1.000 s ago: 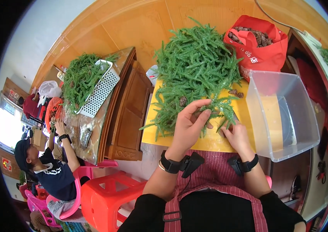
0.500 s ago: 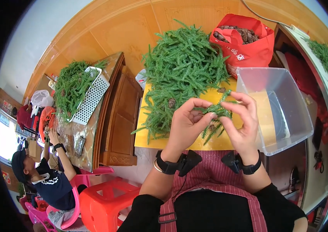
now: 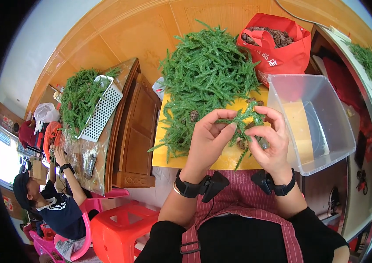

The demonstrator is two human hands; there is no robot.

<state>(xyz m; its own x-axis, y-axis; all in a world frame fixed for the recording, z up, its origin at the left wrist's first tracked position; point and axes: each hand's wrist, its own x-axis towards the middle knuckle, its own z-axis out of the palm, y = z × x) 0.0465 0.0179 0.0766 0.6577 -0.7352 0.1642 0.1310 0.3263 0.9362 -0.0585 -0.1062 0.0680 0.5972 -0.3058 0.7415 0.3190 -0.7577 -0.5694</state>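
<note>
Between my two hands is a small green artificial pine sprig (image 3: 242, 120), its needled tips spreading up and down. My left hand (image 3: 210, 139) pinches it from the left with thumb and forefinger. On the other side, my right hand (image 3: 271, 139) has its fingertips closed on the sprig's right part. Brown pine cones (image 3: 255, 101) show just beyond my fingers, and another brown bit is partly hidden below the sprig. A large heap of green pine sprigs (image 3: 212, 65) lies on the yellow tabletop (image 3: 161, 153), with one pine cone (image 3: 194, 115) on its near part.
A clear plastic bin (image 3: 326, 162) stands at the right, below a red bag (image 3: 282, 61) of pine cones. Leftward, another table carries a white basket (image 3: 102, 107) with more greenery, where a co-worker (image 3: 58, 206) sits. A red stool (image 3: 122, 232) stands near my left side.
The sprig has turned and spread in my fingers, one tip now pointing further down. My right hand has shifted slightly, and more of the pine cones beyond it shows.
</note>
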